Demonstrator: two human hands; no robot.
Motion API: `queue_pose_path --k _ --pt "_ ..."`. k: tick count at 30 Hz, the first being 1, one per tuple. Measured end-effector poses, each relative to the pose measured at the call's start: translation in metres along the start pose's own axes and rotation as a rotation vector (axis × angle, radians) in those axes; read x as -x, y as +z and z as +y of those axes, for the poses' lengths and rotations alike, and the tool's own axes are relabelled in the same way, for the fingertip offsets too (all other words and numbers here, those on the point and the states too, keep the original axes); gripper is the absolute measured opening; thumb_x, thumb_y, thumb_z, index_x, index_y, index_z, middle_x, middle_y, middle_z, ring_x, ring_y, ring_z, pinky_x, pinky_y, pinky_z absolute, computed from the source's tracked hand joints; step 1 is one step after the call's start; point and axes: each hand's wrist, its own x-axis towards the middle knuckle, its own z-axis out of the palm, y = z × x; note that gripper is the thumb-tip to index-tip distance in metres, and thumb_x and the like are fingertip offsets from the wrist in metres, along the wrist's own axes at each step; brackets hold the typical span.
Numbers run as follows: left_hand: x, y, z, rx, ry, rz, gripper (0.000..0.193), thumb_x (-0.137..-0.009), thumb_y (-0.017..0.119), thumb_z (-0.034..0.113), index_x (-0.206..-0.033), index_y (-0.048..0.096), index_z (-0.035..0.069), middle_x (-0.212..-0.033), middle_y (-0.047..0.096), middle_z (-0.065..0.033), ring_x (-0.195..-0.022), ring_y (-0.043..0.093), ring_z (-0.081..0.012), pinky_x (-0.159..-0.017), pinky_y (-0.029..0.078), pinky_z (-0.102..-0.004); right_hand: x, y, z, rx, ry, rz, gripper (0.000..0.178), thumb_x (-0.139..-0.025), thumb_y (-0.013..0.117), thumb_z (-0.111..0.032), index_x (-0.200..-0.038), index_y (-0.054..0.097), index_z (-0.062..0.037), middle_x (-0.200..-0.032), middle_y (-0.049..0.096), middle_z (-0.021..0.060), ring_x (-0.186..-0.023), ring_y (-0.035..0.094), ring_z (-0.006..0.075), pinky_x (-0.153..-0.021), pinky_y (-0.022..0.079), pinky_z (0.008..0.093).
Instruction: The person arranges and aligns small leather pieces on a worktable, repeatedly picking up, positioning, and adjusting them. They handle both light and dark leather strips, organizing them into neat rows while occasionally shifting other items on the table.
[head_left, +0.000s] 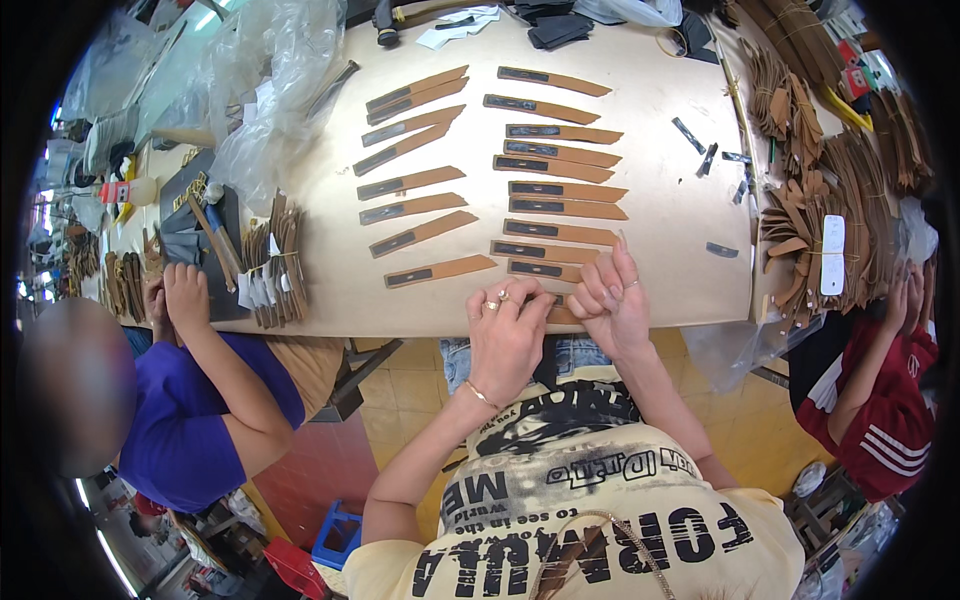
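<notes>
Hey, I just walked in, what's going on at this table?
A person's two hands are at a brown strip near the table's close edge. The left hand has its fingers by the strip's dark patch; the right hand is curled beside it, its grip unclear. Beyond, more strips lie in two rough columns. One co-worker is on the left, another on the right.
</notes>
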Motion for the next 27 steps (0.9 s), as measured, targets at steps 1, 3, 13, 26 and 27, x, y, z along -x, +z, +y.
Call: queue_pose_path --k 1,3,13,26,27 --pt "0.001 0.000 0.001 -0.007 0.004 0.004 0.013 -0.082 0.071 0.005 -0.094 0.070 0.009 -0.101 0.062 -0.0028 -0.102 0.057 -0.0240 -0.091 0.034 -0.0386 0.000 0.000 0.000 -0.003 -0.004 -0.011 0.054 -0.109 0.030 -0.041 -0.060 0.035 -0.0173 -0.052 0.029 -0.0042 -0.042 0.017 0.0084 -0.044 0.018 0.0264" --pt "0.002 0.000 0.001 -0.035 -0.022 0.026 0.012 -0.083 0.070 0.005 -0.094 0.070 0.009 -0.101 0.062 -0.0029 -0.102 0.057 -0.0238 -0.091 0.034 -0.0385 0.000 0.000 -0.001 -0.006 -0.001 -0.011 0.054 -0.108 0.032 -0.042 -0.060 0.034 -0.0166 -0.052 0.029 -0.0034 -0.043 0.018 0.0091 -0.045 0.019 0.0269" --pt "-0.004 -0.049 -0.040 -0.295 -0.255 0.233 0.014 -0.084 0.070 0.014 -0.098 0.069 0.012 -0.107 0.061 -0.0022 -0.110 0.054 -0.0253 -0.095 0.031 -0.0429 -0.001 0.008 -0.002 0.077 0.009 0.076 0.055 -0.108 0.035 -0.042 -0.060 0.033 -0.0147 -0.051 0.028 -0.0016 -0.045 0.020 0.0106 -0.046 0.022 0.0281" --pt "-0.004 0.001 -0.003 -0.036 -0.049 0.047 0.013 -0.073 0.082 0.020 -0.084 0.076 0.017 -0.102 0.061 0.0000 -0.106 0.053 -0.0220 -0.095 0.028 -0.0405 -0.003 0.010 0.000 0.064 0.010 0.101 0.052 -0.108 0.034 -0.040 -0.061 0.034 -0.0166 -0.050 0.027 -0.0039 -0.042 0.018 0.0088 -0.044 0.019 0.0266" --pt "-0.004 -0.001 -0.006 0.002 -0.097 0.060 0.012 -0.074 0.081 0.019 -0.084 0.076 0.016 -0.101 0.061 -0.0002 -0.106 0.053 -0.0218 -0.094 0.028 -0.0402 -0.003 0.010 0.000 0.063 0.007 0.088 0.053 -0.108 0.034 -0.041 -0.061 0.033 -0.0160 -0.050 0.027 -0.0033 -0.043 0.019 0.0093 -0.045 0.020 0.0272"
